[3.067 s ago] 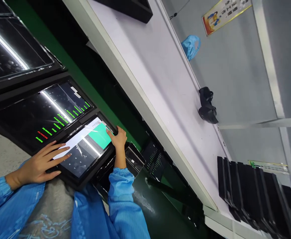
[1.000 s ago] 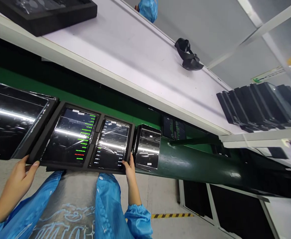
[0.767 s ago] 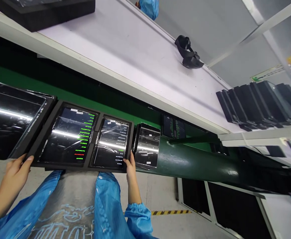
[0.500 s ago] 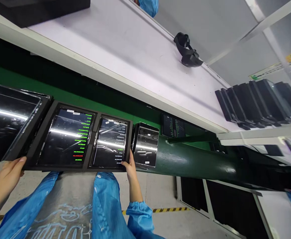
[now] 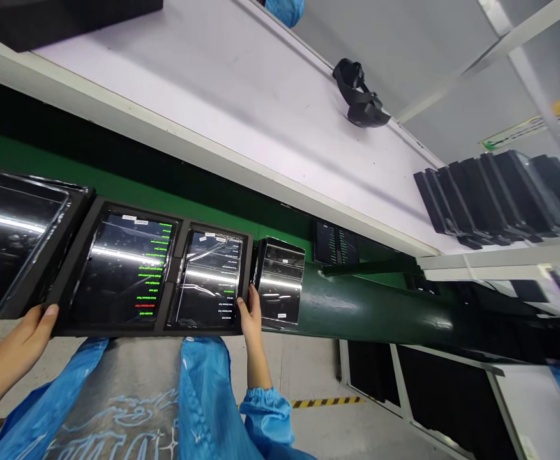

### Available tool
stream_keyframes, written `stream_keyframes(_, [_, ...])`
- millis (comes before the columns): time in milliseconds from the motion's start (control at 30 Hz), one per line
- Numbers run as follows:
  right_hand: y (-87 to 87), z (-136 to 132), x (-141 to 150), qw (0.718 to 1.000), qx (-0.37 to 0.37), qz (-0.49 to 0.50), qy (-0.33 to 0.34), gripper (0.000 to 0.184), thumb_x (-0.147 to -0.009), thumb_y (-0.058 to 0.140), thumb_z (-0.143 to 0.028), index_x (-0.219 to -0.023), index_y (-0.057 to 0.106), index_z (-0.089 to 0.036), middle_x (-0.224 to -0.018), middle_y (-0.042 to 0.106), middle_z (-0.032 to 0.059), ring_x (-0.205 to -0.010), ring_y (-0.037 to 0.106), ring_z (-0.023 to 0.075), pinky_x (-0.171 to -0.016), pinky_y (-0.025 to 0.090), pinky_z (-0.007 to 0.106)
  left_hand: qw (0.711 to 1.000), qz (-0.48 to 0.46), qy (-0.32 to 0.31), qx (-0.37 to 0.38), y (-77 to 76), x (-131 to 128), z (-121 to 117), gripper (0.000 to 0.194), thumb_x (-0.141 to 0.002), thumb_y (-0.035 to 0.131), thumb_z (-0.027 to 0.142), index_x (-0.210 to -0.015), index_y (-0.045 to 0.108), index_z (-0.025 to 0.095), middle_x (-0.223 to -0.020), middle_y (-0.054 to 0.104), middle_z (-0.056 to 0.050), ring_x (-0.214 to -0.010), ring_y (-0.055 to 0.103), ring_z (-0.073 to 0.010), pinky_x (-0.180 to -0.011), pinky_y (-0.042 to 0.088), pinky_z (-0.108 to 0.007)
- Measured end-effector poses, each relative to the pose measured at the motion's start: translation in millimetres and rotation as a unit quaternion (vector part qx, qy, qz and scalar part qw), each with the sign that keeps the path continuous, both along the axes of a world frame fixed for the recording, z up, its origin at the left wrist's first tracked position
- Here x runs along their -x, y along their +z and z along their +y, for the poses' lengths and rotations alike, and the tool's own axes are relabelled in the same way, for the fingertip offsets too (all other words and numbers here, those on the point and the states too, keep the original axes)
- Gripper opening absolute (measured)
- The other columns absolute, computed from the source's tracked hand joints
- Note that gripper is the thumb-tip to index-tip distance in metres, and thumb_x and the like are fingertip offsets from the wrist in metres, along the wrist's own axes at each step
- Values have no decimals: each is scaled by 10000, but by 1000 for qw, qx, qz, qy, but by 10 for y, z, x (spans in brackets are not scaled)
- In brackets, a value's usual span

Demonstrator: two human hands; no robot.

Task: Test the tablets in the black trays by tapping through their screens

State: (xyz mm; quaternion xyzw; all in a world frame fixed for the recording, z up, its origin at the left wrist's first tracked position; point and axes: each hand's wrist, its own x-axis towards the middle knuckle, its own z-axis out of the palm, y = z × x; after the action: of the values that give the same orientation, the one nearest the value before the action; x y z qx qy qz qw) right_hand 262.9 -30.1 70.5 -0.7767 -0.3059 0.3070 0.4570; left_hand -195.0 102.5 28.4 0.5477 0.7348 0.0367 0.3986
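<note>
A black foam tray [image 5: 175, 255] lies in front of my body with two tablets in its recesses. The left tablet [image 5: 117, 271] shows a column of green text lines with a red one near the bottom. White lines and one green line appear on the right tablet [image 5: 207, 271]. My left hand [image 5: 33, 332] grips the tray's lower left corner, its fingers partly hidden beneath. At the right edge, my right hand [image 5: 251, 319] holds the tray with the thumb on the rim. Another tablet [image 5: 282, 281] sits just right of the tray, and a larger dark screen [image 5: 6, 236] lies to its left.
The green conveyor belt [image 5: 375, 306] runs on to the right, carrying further lit screens [image 5: 334, 243]. Beyond it is a white shelf [image 5: 241, 102] with a black strapped headset [image 5: 361, 96] and a row of upright black devices [image 5: 495, 195]. Another person's blue sleeve [image 5: 287, 11] shows at the top.
The tray and the screen at its left have shifted slightly left and down. My right thumb has slid from the right tablet's lower corner to the tray's edge.
</note>
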Motion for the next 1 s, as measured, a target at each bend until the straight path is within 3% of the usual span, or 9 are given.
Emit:
stream_keyframes(100, [108,132,119,989,-18,-149,11,554,-946,501,-419,-1448,447,-192,-1523,428,127,-1416,393,265,-1162,330,503,1000,-3,-10,-6,-39,18,14,556,-844,237,713,-1027,480,248,-1118,637,-156,-1198,570,-385,-1048,420,-519])
stream_keyframes(233, [246,346,263,955,-17,-273,118,404,-999,395,-353,-1306,608,-199,-1516,441,115,-1445,344,266,-1179,281,531,1000,-5,-12,-15,-43,-6,-5,523,-854,242,684,-1039,463,247,-1153,630,-167,-1212,567,-379,-1041,427,-511])
stream_keyframes(433, [403,888,205,920,26,-342,188,421,-1022,326,-333,-1329,599,-238,-1575,360,57,-1513,166,268,-1195,158,596,1000,-3,-8,-13,39,-62,-2,554,-839,232,699,-1062,471,251,-1183,628,-170,-1229,562,-372,-1055,413,-528])
stream_keyframes(633, [396,1329,-14,906,91,-384,154,446,-1003,318,-306,-1352,577,-201,-1629,219,79,-1522,12,337,-1152,99,684,999,-30,5,-20,-54,-30,4,658,-842,215,719,-1133,511,208,-1208,619,-183,-1254,543,-362,-1107,372,-492])
stream_keyframes(733, [347,1262,-149,926,76,-345,137,481,-996,318,-346,-1409,517,-200,-1636,193,83,-1523,41,318,-1165,151,640,996,-58,38,-49,-100,-44,-50,696,-849,246,695,-1197,535,167,-1268,604,-187,-1303,502,-341,-1148,328,-458])
stream_keyframes(800, [293,1086,-213,953,42,-286,88,557,-997,294,-412,-1488,401,-171,-1627,216,112,-1509,173,269,-1176,245,532,992,-74,85,-56,-85,-91,-91,730,-843,277,677,-1245,539,127,-1327,578,-198,-1343,465,-329,-1170,298,-432])
stream_keyframes(900, [165,733,-226,985,57,-165,13,654,-976,297,-537,-1459,433,-117,-1506,442,173,-1391,435,256,-1117,374,440,983,-84,157,-53,12,-210,-137,716,-841,314,656,-1290,543,147,-1359,572,-167,-1366,442,-322,-1177,296,-440])
stream_keyframes(1000, [36,482,-147,992,89,-90,-22,618,-945,367,-592,-1316,576,-144,-1280,651,162,-1215,605,285,-1003,473,435,979,-76,186,-41,109,-313,-194,670,-857,317,651,-1348,521,243,-1374,572,-113,-1378,428,-323,-1175,304,-465])
